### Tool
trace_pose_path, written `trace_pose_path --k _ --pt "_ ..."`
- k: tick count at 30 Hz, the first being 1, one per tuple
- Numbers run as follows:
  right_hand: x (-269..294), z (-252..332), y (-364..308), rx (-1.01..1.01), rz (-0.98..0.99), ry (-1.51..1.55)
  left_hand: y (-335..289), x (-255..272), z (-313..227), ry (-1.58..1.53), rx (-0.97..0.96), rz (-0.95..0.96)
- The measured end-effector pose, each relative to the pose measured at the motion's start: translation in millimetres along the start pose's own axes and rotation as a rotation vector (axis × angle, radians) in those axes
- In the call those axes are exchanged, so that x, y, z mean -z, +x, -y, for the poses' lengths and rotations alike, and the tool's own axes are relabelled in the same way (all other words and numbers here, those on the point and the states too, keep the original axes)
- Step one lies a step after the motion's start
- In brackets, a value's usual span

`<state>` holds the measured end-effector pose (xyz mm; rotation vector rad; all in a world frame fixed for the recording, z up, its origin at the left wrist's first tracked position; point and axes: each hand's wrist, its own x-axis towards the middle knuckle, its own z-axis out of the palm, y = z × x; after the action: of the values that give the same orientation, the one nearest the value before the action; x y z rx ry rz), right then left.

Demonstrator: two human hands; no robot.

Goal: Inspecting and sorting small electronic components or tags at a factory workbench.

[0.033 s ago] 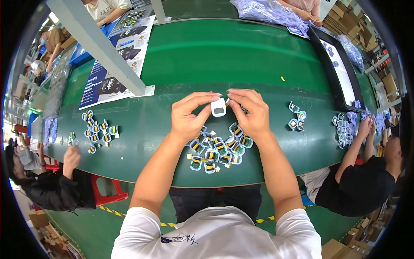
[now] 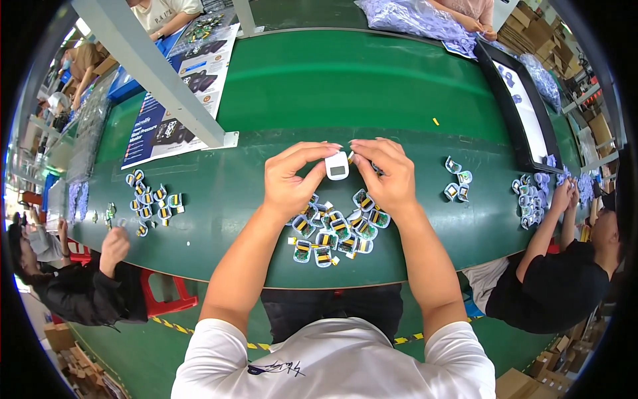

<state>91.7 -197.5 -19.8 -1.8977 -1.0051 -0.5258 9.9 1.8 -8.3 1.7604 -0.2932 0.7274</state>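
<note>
Between thumb and fingers, my left hand (image 2: 291, 178) holds a small white device with a grey display window (image 2: 337, 166), its display side up. Right beside it, my right hand (image 2: 393, 174) has thumb and forefinger pinched together. A tiny yellowish piece shows at those fingertips, too small to name. Below both hands lies a pile of open white casings with green circuit boards and yellow-black parts (image 2: 339, 228). Part of another such casing (image 2: 377, 169) shows beneath my right hand, mostly covered.
More casings lie in groups at the left (image 2: 145, 203) and right (image 2: 458, 178). A metal post (image 2: 153, 73) stands on printed sheets (image 2: 149, 136) at the far left. A black-framed tray (image 2: 531, 126) lies far right. People sit at both sides, a co-worker's hand (image 2: 115, 244) at left.
The left co-worker's hand has shifted slightly right and toward the near table edge. My hands and the white device stay in place.
</note>
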Motion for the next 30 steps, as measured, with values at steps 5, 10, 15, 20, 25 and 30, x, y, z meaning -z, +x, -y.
trace_pose_path --k 5,10,15,20,25,30 --pt "2 8 1 -0.036 0.002 0.06 0 -1 -1 -0.001 -0.029 -0.01" --pt "2 24 3 0.05 -0.059 0.133 -6 -9 7 -0.257 0.375 -0.002" --pt "1 29 7 0.211 -0.007 -0.087 -6 -6 12 -0.403 0.606 0.051" --pt "1 28 9 0.221 0.021 -0.162 -6 -6 10 -0.401 0.636 0.073" --pt "0 29 7 0.202 0.059 -0.203 -7 -8 11 -0.372 0.641 0.072" --pt "-1 37 8 0.162 0.125 -0.262 -7 -4 10 -0.349 0.657 0.033"
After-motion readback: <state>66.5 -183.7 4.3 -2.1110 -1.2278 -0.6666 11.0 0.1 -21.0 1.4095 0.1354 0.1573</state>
